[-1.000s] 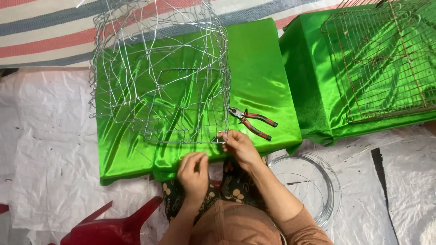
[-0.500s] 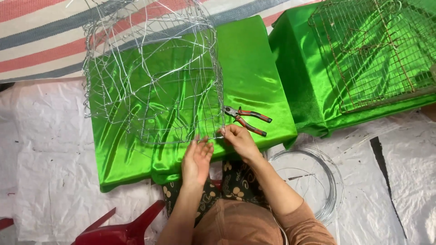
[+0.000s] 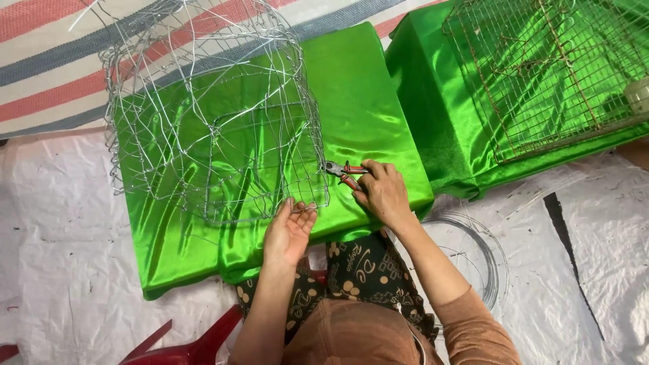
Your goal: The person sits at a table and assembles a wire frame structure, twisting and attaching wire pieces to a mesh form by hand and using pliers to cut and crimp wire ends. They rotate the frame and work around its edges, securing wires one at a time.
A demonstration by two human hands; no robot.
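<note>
Half a second ago the red-handled pliers [image 3: 343,173] lay loose on the green cloth at three o'clock of the wire frame; now the right hand [image 3: 382,192] has closed around their handles and set the nose against the frame's wall, while the left hand [image 3: 289,232] has slid from the frame's lower edge to its lower right corner.

White plastic sheeting [image 3: 61,270] covers the floor at nine and at four o'clock, giving the most open room on both sides of the person. A striped mat [image 3: 47,61] runs off the top edge at eleven o'clock. The near block draped in green satin [image 3: 365,115] fills the centre; its bare strip at one to three o'clock is the only free surface beside the frame. A second green-draped block [image 3: 433,128] stands just beside it at two o'clock and is cut off by the top and right edges, carrying a rusty mesh cage [image 3: 541,74]. The silver wire frame [image 3: 209,115] stands on the near block at eleven o'clock of the hands, its top cropped by the picture edge; its thin strands are hard to trace against the shiny cloth. A coil of wire [image 3: 497,263] lies on the sheeting at four o'clock, partly hidden by the right forearm. A red plastic seat [image 3: 182,348] shows at seven o'clock, cut by the bottom edge.

The right hand is knuckles-up, fingers wrapped around the handles. The left hand is palm-up, fingers curled narrowly at the frame's bottom wire; whether it pinches that wire cannot be told.
</note>
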